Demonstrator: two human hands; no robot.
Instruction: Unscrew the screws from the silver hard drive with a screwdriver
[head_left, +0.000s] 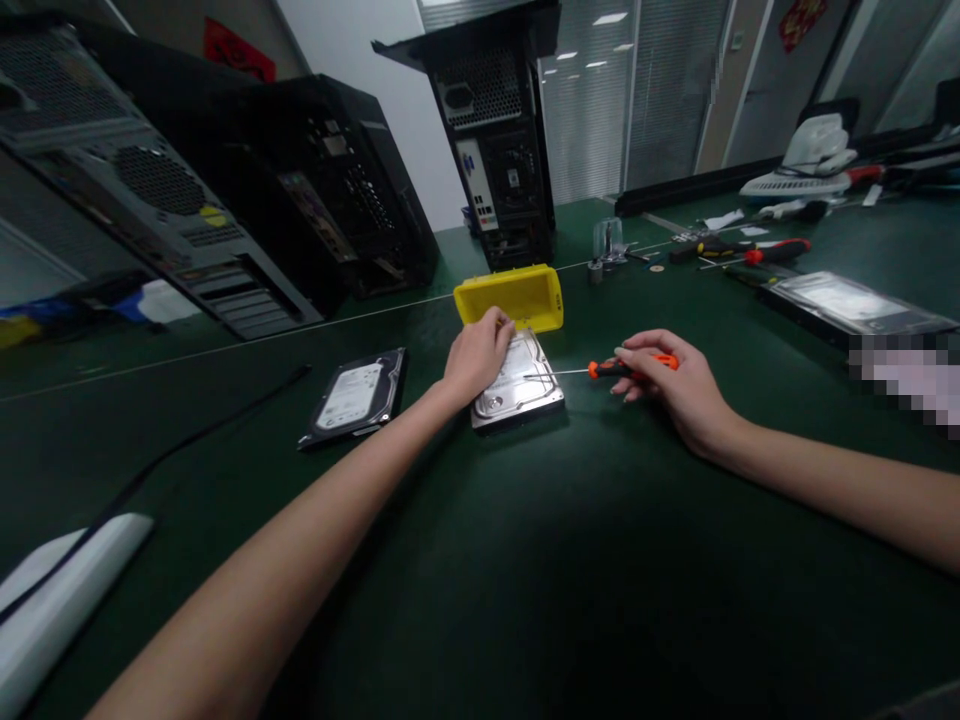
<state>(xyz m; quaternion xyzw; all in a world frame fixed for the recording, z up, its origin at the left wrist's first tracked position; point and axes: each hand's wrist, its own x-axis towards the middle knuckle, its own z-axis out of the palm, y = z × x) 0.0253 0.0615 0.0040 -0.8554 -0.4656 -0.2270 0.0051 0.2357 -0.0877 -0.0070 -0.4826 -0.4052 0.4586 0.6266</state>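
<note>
A silver hard drive point(529, 385) lies on the green table in front of me. My left hand point(480, 352) is closed on its far left side, fingers curled, with the fingertips partly hidden. In my right hand point(664, 375) is a screwdriver point(600, 370) with an orange and black handle, held between thumb and fingers. Its thin shaft points left and the tip is over the drive's top face; whether it touches cannot be made out. Just behind the drive, a yellow plastic bin point(517, 298) faces me with its open side.
Another hard drive point(352, 397) lies to the left, near a black cable point(202, 432). Computer cases point(499, 140) stand along the back. At right are a further drive point(855, 300), red-and-black-handled tools point(776, 252) and a clear cup point(607, 240). A white object point(75, 590) sits front left.
</note>
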